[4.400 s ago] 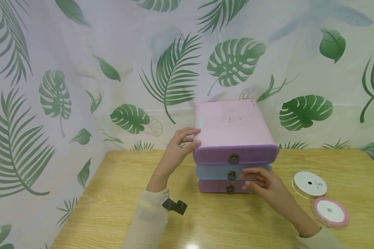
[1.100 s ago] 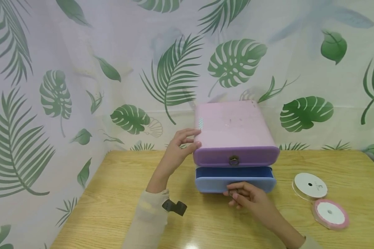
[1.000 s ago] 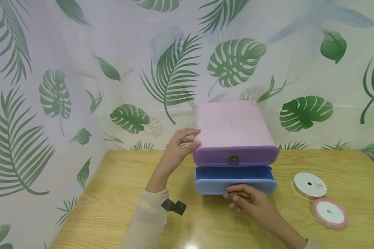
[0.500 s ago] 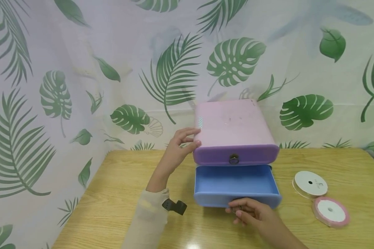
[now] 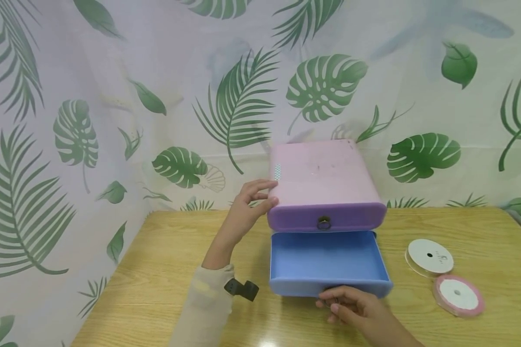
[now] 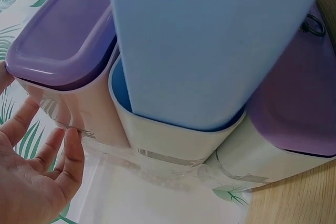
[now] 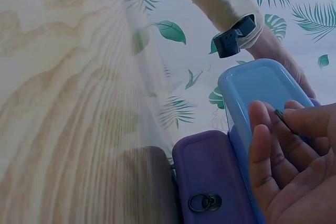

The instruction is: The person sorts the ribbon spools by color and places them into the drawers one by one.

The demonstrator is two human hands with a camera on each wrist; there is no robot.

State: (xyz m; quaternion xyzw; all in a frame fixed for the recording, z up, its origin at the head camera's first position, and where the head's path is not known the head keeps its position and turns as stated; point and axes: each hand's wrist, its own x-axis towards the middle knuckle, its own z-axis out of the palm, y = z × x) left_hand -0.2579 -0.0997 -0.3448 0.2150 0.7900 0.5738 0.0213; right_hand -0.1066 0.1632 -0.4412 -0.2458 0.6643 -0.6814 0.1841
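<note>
Pinching its ring (image 7: 281, 116), right hand (image 5: 362, 311) holds blue drawer's edge (image 5: 295, 286) clear of spools (image 5: 421, 255).

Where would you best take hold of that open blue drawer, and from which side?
Probably by the ring on its front, coming from in front: the blue drawer is smooth there, while the ring stands out enough to pinch. The right hand pinches it; the left hand touches the pink casing.

Left fingers (image 5: 262, 185) apart, right fingers (image 5: 343, 292) curled in a pinch
</note>
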